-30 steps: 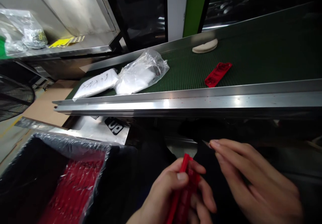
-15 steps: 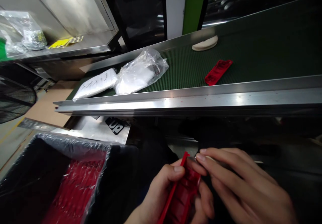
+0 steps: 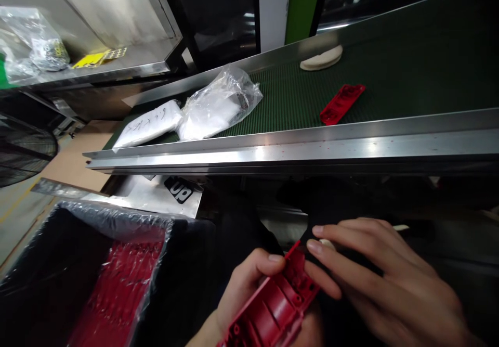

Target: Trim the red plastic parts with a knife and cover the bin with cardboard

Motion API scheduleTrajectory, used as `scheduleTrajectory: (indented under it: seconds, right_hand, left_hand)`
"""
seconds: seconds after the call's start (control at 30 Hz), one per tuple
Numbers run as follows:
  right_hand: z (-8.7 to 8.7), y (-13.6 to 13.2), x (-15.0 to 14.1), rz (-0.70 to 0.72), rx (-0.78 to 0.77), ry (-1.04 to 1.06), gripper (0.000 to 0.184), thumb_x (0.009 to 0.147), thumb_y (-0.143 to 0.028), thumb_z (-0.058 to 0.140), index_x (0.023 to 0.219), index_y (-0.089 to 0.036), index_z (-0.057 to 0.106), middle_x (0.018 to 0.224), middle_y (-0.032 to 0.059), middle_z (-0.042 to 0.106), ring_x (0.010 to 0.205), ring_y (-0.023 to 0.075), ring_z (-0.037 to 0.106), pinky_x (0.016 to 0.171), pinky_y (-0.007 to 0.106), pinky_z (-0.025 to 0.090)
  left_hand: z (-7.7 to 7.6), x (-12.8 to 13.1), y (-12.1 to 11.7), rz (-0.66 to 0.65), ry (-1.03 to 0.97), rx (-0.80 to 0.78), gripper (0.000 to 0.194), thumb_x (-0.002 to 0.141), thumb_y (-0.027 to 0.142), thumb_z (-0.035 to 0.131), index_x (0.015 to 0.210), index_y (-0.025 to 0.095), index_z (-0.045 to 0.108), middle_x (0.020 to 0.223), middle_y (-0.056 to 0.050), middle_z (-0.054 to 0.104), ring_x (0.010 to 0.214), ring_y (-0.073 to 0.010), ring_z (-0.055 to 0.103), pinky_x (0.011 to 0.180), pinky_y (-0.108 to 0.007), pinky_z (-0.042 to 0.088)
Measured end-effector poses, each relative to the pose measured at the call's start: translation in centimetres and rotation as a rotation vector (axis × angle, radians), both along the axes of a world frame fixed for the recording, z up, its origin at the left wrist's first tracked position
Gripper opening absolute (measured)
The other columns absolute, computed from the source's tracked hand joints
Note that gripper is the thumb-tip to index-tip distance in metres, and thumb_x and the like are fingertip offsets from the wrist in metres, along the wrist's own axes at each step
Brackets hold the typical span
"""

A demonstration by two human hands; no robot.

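Observation:
My left hand [image 3: 249, 284] grips a red moulded plastic part [image 3: 278, 303] low in the view, its ribbed inside turned up towards me. My right hand [image 3: 384, 279] is closed round a thin pale-handled tool [image 3: 399, 228], with the fingertips at the part's upper end. Most of the tool is hidden under the fingers. A second red plastic part [image 3: 342, 103] lies on the green conveyor belt [image 3: 409, 76] above my hands.
A steel rail [image 3: 296, 152] edges the belt. On the belt lie two white filled plastic bags [image 3: 187, 115] and a pale curved piece [image 3: 322, 58]. At lower left a black bin lined with clear film [image 3: 62, 264] holds several red parts [image 3: 117, 295].
My left hand has turned the red part from edge-on to its ribbed inside facing up. My right hand has closed in from a gap onto the part's upper end.

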State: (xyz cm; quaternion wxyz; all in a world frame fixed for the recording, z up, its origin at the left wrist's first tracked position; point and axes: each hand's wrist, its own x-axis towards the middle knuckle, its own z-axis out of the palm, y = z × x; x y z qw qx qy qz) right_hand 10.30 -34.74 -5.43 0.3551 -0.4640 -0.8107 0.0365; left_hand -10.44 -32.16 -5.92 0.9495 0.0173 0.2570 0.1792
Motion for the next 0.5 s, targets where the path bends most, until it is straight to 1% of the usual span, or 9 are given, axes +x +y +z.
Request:
scheduleTrajectory:
  seconds: [0.1, 0.2, 0.27, 0.37, 0.5]
  right_hand:
    - [-0.6, -0.4, 0.7, 0.011, 0.009, -0.066, 0.044, 0.089, -0.009, 0.048, 0.129, -0.024, 0.057, 0.125, 0.0078, 0.057, 0.113, 0.0251, 0.051, 0.096, 0.046, 0.038]
    - [-0.9, -0.7, 1.2, 0.020, -0.009, -0.080, 0.047, 0.092, -0.014, 0.042, 0.135, -0.030, 0.052, 0.128, 0.0065, 0.057, 0.115, 0.0258, 0.051, 0.100, 0.052, 0.037]
    - [-0.8, -0.9, 1.4, 0.000, -0.033, -0.047, 0.045, 0.094, -0.015, 0.039, 0.135, -0.031, 0.052, 0.128, 0.0060, 0.058, 0.115, 0.0253, 0.052, 0.100, 0.053, 0.038]
    - [-0.6, -1.0, 1.3, -0.006, -0.039, -0.043, 0.044, 0.095, -0.016, 0.038, 0.133, -0.032, 0.053, 0.127, 0.0054, 0.058, 0.114, 0.0244, 0.053, 0.100, 0.052, 0.040]
    - [-0.7, -1.0, 1.1, -0.001, -0.023, -0.071, 0.041, 0.095, -0.015, 0.042, 0.132, -0.030, 0.055, 0.124, 0.0063, 0.060, 0.113, 0.0255, 0.053, 0.099, 0.054, 0.039]
  left_hand:
    - [0.3, -0.2, 0.3, -0.051, 0.031, -0.019, 0.046, 0.087, 0.043, 0.041, 0.088, 0.007, 0.069, 0.057, -0.008, 0.056, 0.041, -0.0121, 0.046, 0.040, -0.021, 0.030]
    - [0.4, -0.2, 0.5, -0.099, 0.045, -0.039, 0.047, 0.086, 0.044, 0.041, 0.087, 0.007, 0.069, 0.055, -0.008, 0.055, 0.040, -0.0119, 0.044, 0.040, -0.021, 0.027]
    - [0.3, -0.1, 0.5, -0.121, 0.047, -0.054, 0.049, 0.083, 0.043, 0.041, 0.087, 0.003, 0.070, 0.053, -0.008, 0.054, 0.039, -0.0110, 0.041, 0.040, -0.020, 0.024]
    - [0.1, 0.2, 0.7, -0.124, 0.008, -0.076, 0.056, 0.078, 0.045, 0.042, 0.087, -0.003, 0.069, 0.050, -0.008, 0.054, 0.039, -0.0108, 0.041, 0.040, -0.021, 0.022]
    - [0.2, 0.7, 1.0, -0.125, -0.039, -0.043, 0.058, 0.072, 0.044, 0.041, 0.085, -0.005, 0.069, 0.048, -0.007, 0.053, 0.043, -0.0122, 0.043, 0.039, -0.022, 0.021]
